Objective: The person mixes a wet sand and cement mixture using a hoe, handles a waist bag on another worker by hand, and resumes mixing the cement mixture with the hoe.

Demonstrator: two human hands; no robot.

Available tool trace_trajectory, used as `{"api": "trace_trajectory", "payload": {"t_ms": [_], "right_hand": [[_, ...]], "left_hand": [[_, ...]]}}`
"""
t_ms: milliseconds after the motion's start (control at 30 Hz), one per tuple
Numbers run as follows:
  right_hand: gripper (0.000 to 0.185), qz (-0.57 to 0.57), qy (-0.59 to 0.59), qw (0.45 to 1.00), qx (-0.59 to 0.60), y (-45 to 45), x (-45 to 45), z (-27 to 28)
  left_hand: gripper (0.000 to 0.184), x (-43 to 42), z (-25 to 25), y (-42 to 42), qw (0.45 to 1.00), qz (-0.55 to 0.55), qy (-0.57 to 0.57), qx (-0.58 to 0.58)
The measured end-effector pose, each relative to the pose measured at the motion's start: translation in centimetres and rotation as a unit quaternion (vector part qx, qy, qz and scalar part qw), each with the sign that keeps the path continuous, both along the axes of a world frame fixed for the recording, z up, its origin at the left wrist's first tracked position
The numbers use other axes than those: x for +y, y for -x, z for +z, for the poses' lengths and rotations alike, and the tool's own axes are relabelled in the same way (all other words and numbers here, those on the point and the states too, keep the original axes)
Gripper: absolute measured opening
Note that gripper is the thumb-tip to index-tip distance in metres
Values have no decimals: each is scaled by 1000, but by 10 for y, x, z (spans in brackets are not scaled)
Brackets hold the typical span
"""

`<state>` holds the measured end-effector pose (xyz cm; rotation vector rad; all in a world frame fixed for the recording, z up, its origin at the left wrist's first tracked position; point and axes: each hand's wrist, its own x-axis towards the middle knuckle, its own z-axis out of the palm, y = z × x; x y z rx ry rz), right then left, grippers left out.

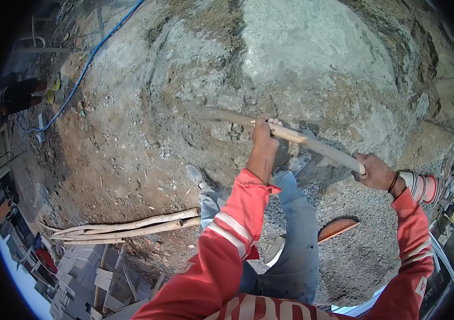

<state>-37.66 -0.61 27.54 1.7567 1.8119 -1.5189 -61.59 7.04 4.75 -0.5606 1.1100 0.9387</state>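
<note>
My left hand (264,134) is closed around the middle of a long wooden handle (312,143). My right hand (376,172) grips the same handle close to its right end. The handle slants from lower right to upper left, and its far end blurs into the grey-brown rubble, so any tool head there cannot be made out. Beneath and beyond it spreads a heap of dirt and wet-looking grey mix (312,48). My shoes stand at the near edge of this heap.
A blue hose (91,61) curves across the upper left. Long wooden poles (131,228) lie at lower left, near stacked blocks (72,277). Gravel (352,261) holds a half-buried orange-brown disc (338,229). White-and-red buckets (424,188) stand right. Another person's legs (30,96) show far left.
</note>
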Motion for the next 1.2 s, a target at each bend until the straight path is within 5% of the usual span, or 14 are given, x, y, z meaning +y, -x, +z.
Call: {"api": "trace_trajectory", "payload": {"t_ms": [100, 267, 367, 433, 500, 567, 667, 800, 933, 1033, 1067, 1133, 1167, 1200], "right_hand": [[30, 97, -46, 971, -216, -78, -41, -4], [38, 103, -9, 942, -319, -72, -90, -18], [42, 85, -24, 971, -222, 4, -141, -64], [38, 19, -80, 996, -37, 100, -152, -86], [51, -7, -22, 999, -44, 193, -167, -129], [60, -43, -129, 991, 7, 290, -174, -183], [55, -120, 9, 991, 54, 436, -58, -207], [45, -127, -73, 985, 87, 563, 55, -287], [35, -133, -33, 982, 127, 602, 111, -312], [33, -118, -19, 987, 106, 590, 103, -292], [34, -118, -15, 989, 89, 583, 92, -283], [36, -103, 9, 993, 54, 566, 69, -264], [36, -89, 24, 995, 39, 556, 62, -256], [36, -90, 20, 995, 37, 547, 55, -247]], "left_hand": [[12, -29, 26, -72, 994, 4, -8, -105], [14, -74, 30, -75, 989, 15, -26, -145], [15, -87, 20, 8, 997, 17, -26, -74], [15, -82, 10, 93, 997, -73, 7, 28], [15, -55, 10, 184, 984, -112, 10, 136], [13, -23, -21, 270, 963, -111, -16, 246], [12, 41, -61, 386, 894, -161, -78, 410], [15, 93, -110, 470, 814, -260, -88, 511], [23, 129, -153, 504, 689, -435, 6, 580], [27, 107, -139, 492, 775, -394, -46, 491], [28, 101, -132, 484, 724, -467, -9, 507], [28, 71, -151, 476, 720, -465, -28, 514], [26, 61, -124, 458, 792, -396, -27, 463], [25, 51, -134, 454, 741, -460, -20, 489]]}}
